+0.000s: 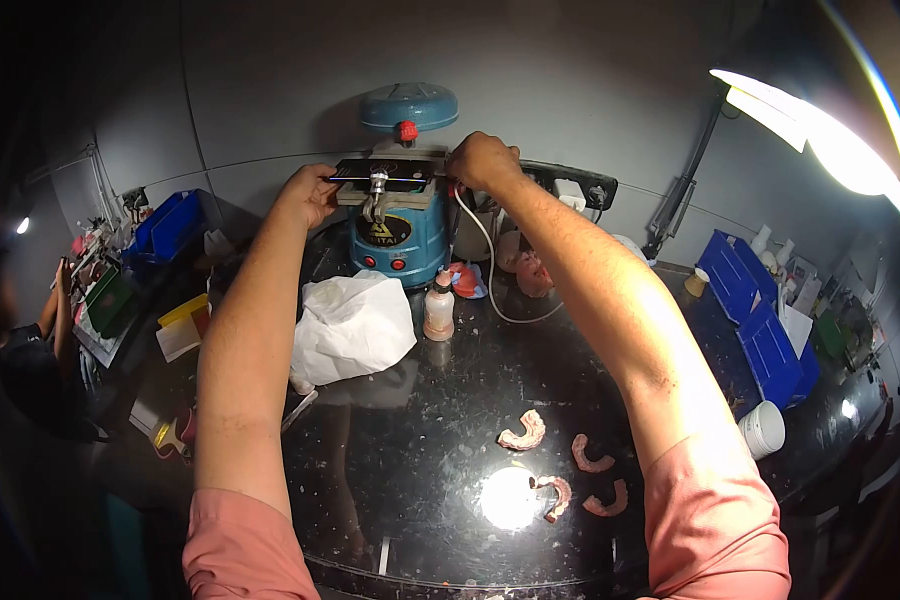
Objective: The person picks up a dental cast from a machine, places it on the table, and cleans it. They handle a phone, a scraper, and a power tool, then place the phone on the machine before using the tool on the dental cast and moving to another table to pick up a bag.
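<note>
Our left hand (308, 192) grips the left end of the flat black frame (382, 171) on top of the blue machine (398, 240), and our right hand (480, 158) closes on its right end — both hands clamped on the frame, set apart at its two sides. The machine stands at the far edge of the tabletop (440, 420), against the wall.

We judge the frame stiff and metal, fixed to the machine, so it should slide or swing rather than lift free; holding both ends evenly looks like the way to keep it level. The machine itself seems heavy and steady.

Nearer us lie a crumpled white cloth (352, 325) and a small bottle (438, 308). Toward the near edge, four pink curved casts (565, 470) — likely brittle — rest loose, well apart from both hands.
</note>
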